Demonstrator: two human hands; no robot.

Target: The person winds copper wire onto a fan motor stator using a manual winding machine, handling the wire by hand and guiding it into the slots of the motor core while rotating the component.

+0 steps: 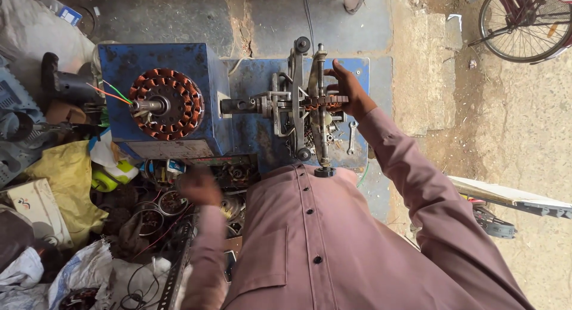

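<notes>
We are gripping the winding frame (pixel 319 104) on the blue machine (pixel 161 60) with our right hand (pixel 348 92). Its copper-wound stator (pixel 167 104) is sitting finished-looking leftward. Our left hand (pixel 199 188), blurred, is hovering over scrap parts (pixel 161 206); its grip is unclear.

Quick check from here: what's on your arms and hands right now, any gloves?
No gloves: left hand and right hand are bare. Both arms wear long, loose sleeves of dusty pink-mauve cloth, part of a shirt with dark buttons. The left hand is blurred.
</notes>
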